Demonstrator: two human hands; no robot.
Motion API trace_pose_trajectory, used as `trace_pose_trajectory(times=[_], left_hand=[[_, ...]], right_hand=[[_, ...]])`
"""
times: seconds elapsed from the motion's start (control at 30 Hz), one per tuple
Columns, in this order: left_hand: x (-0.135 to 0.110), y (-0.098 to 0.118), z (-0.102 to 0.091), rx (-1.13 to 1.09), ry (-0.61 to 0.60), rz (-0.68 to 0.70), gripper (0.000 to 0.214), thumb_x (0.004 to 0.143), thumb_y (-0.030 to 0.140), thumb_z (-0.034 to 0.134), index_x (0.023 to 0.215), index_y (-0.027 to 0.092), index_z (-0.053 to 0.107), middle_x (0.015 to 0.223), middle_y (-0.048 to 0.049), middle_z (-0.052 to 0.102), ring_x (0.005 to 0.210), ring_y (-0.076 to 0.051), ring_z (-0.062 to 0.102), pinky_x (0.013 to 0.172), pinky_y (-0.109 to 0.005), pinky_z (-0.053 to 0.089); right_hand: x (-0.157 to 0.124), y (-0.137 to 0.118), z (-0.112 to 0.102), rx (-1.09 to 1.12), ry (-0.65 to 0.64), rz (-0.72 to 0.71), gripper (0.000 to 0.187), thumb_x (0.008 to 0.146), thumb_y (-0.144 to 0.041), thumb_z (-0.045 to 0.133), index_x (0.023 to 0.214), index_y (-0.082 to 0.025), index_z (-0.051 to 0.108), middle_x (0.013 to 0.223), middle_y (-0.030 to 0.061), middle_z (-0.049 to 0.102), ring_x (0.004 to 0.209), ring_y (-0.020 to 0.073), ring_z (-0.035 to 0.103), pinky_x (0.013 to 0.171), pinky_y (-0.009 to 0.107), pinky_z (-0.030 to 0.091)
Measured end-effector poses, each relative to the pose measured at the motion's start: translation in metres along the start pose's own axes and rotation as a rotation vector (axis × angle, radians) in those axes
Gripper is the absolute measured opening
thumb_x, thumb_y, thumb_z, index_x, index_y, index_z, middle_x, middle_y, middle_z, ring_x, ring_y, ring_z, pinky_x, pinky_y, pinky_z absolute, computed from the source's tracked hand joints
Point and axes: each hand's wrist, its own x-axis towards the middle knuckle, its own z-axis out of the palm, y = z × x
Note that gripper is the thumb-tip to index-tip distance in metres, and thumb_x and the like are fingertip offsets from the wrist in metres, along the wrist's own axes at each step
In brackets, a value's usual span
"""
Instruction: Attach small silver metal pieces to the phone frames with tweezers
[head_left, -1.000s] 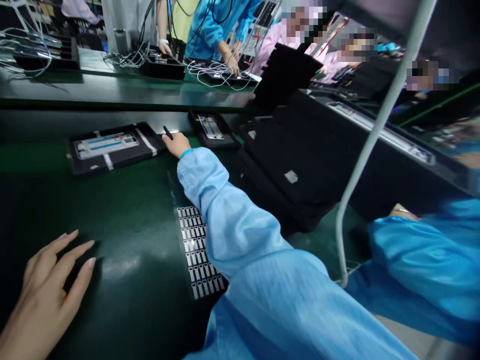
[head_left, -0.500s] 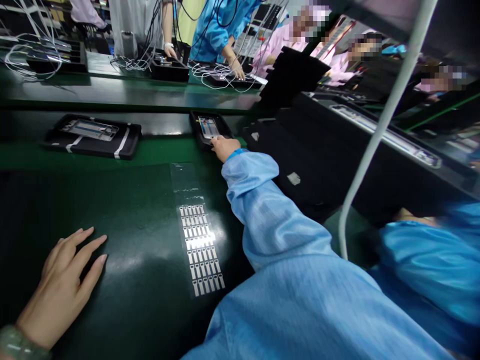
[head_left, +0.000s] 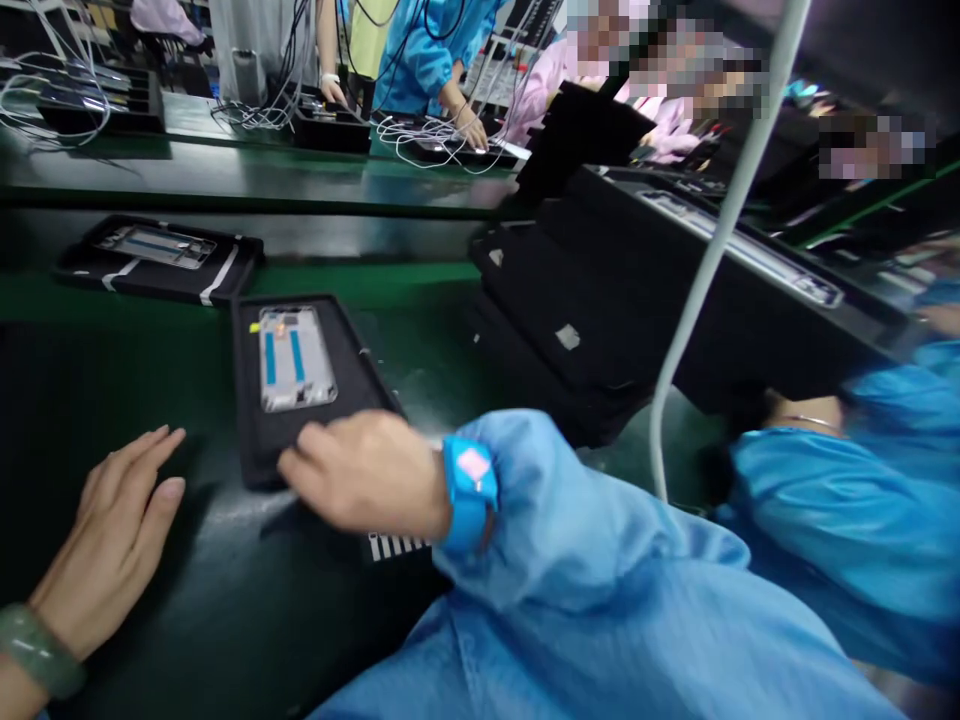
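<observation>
My right hand (head_left: 367, 470), with a blue wrist strap (head_left: 471, 490), grips the near edge of a black foam tray (head_left: 349, 360). In the tray lies a silver phone frame (head_left: 300, 360) with two blue strips and a small yellow tab. My left hand (head_left: 120, 530) hovers or rests at the left, fingers stretched, holding nothing; a green bangle (head_left: 41, 650) circles its wrist. Partly covered by my right hand and the tray is a sheet of white stickers (head_left: 397, 546) on the dark green work surface.
Another black tray (head_left: 169, 258) with a phone frame stands at the back left. Stacked black trays (head_left: 555, 310) rise at the right, behind a hanging grey cable (head_left: 694, 280). A co-worker's blue sleeve (head_left: 810, 520) is at the right edge. Other people work across the bench.
My right hand has drawn the black tray with the phone frame from the back towards me and left, over the sticker sheet. My left hand stays open at the left.
</observation>
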Motion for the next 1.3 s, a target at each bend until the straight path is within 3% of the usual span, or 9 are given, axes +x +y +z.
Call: trace_pose_trajectory(times=[0.1, 0.2, 0.27, 0.4, 0.47, 0.7, 0.87, 1.07, 1.3], left_hand=[[-0.001, 0.003, -0.003, -0.032, 0.063, -0.019, 0.051, 0.093, 0.031, 0.034, 0.143, 0.026, 0.022, 0.147, -0.0113, 0.028, 0.136, -0.029, 0.028, 0.111, -0.053, 0.025], [-0.001, 0.006, -0.005, -0.004, 0.122, -0.006, 0.053, 0.092, 0.03, 0.038, 0.142, 0.028, 0.024, 0.149, -0.0109, 0.026, 0.137, -0.032, 0.026, 0.111, -0.055, 0.024], [0.001, 0.009, -0.008, 0.02, 0.145, 0.031, 0.051, 0.091, 0.03, 0.041, 0.14, 0.027, 0.027, 0.145, -0.0112, 0.032, 0.136, -0.032, 0.027, 0.111, -0.055, 0.024], [0.012, 0.022, -0.014, 0.064, 0.171, 0.15, 0.048, 0.089, 0.029, 0.047, 0.135, 0.024, 0.034, 0.139, -0.0107, 0.04, 0.135, -0.03, 0.031, 0.112, -0.052, 0.025], [0.023, 0.034, -0.012, 0.078, 0.116, 0.229, 0.045, 0.089, 0.03, 0.047, 0.132, 0.023, 0.037, 0.138, -0.0104, 0.041, 0.136, -0.029, 0.03, 0.112, -0.051, 0.024], [0.074, 0.096, 0.031, 0.159, -0.235, 0.347, 0.051, 0.092, 0.044, 0.035, 0.137, 0.02, 0.039, 0.145, -0.0094, 0.039, 0.137, -0.025, 0.029, 0.11, -0.051, 0.027], [0.089, 0.119, 0.058, 0.176, -0.256, 0.306, 0.052, 0.091, 0.044, 0.039, 0.13, 0.011, 0.048, 0.139, -0.017, 0.045, 0.131, -0.028, 0.04, 0.111, -0.06, 0.013], [0.084, 0.12, 0.054, 0.079, -0.267, 0.284, 0.044, 0.086, 0.04, 0.05, 0.116, 0.01, 0.061, 0.13, -0.0177, 0.055, 0.122, -0.029, 0.051, 0.111, -0.054, 0.018], [0.082, 0.128, 0.045, -0.227, -0.288, 0.145, 0.031, 0.083, 0.044, 0.052, 0.099, 0.025, 0.07, 0.107, -0.0032, 0.07, 0.104, -0.022, 0.063, 0.113, -0.048, 0.019]], right_hand=[[-0.014, -0.059, 0.008, 0.185, 0.095, -0.12, 0.022, 0.088, -0.018, 0.044, 0.084, -0.014, 0.065, 0.071, 0.0034, 0.057, 0.052, 0.0146, 0.054, 0.038, 0.03, 0.029], [-0.023, -0.074, 0.01, 0.388, 0.028, -0.211, 0.022, 0.088, -0.028, 0.047, 0.092, -0.019, 0.067, 0.078, 0.0012, 0.061, 0.051, 0.012, 0.054, 0.036, 0.028, 0.031], [-0.031, -0.053, 0.012, 0.484, -0.025, -0.144, 0.029, 0.09, -0.041, 0.047, 0.106, -0.024, 0.064, 0.093, -0.0002, 0.065, 0.06, 0.0101, 0.06, 0.04, 0.025, 0.038], [-0.057, 0.025, 0.033, 0.303, 0.045, 0.569, 0.031, 0.091, -0.037, 0.048, 0.116, -0.023, 0.061, 0.124, 0.0039, 0.061, 0.103, 0.0172, 0.063, 0.064, 0.025, 0.052], [-0.071, 0.054, 0.049, 0.286, 0.011, 0.675, 0.04, 0.089, -0.044, 0.05, 0.122, -0.023, 0.057, 0.138, 0.0039, 0.05, 0.111, 0.0203, 0.061, 0.074, 0.03, 0.054], [-0.084, 0.064, 0.067, 0.413, -0.014, 0.577, 0.046, 0.086, -0.051, 0.054, 0.125, -0.027, 0.056, 0.138, -0.0015, 0.049, 0.119, 0.0184, 0.055, 0.089, 0.033, 0.052], [-0.085, 0.06, 0.062, 0.473, -0.02, 0.524, 0.043, 0.086, -0.047, 0.056, 0.125, -0.028, 0.056, 0.138, -0.0019, 0.049, 0.119, 0.0164, 0.055, 0.088, 0.029, 0.052], [-0.085, 0.052, 0.069, 0.474, 0.052, 0.465, 0.032, 0.086, -0.042, 0.058, 0.112, -0.025, 0.065, 0.125, 0.0002, 0.062, 0.108, 0.0162, 0.063, 0.078, 0.025, 0.051], [-0.083, 0.052, 0.072, 0.841, 0.389, 0.544, 0.02, 0.08, -0.037, 0.066, 0.082, -0.017, 0.069, 0.08, 0.002, 0.071, 0.073, 0.012, 0.065, 0.066, 0.02, 0.045]])
